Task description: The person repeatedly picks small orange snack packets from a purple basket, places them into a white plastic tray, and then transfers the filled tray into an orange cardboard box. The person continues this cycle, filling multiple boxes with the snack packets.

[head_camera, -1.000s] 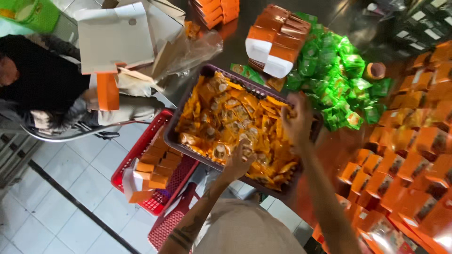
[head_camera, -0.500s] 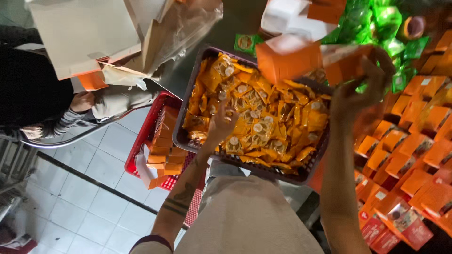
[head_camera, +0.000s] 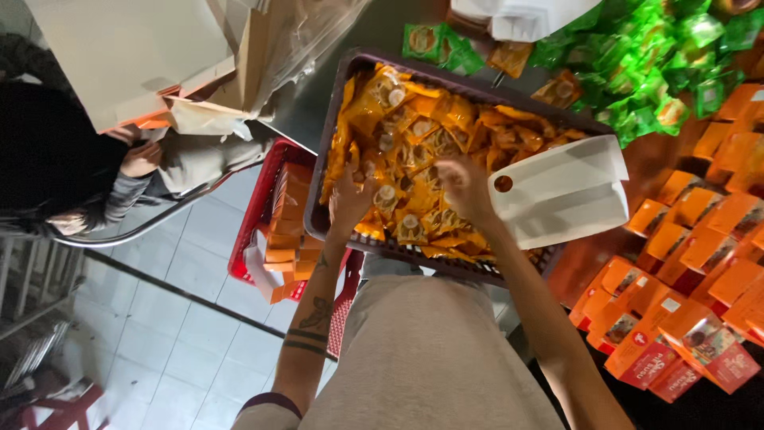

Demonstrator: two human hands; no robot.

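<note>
A dark plastic tray in front of me is heaped with small orange sachets. My left hand is down among the sachets at the tray's near left, fingers curled into the pile; whether it grips one is unclear. My right hand is over the tray's middle and holds an open carton by its left end. The carton's white inner side faces up and lies across the tray's right part.
Green sachets are piled at the far right. Several orange cartons cover the right side. A red basket with orange cartons stands on the tiled floor at left. Another person sits at left beside flat cardboard sheets.
My right hand came down from the raised position with the carton, which now lies low over the tray with its white inside showing. My left hand stayed among the sachets.
</note>
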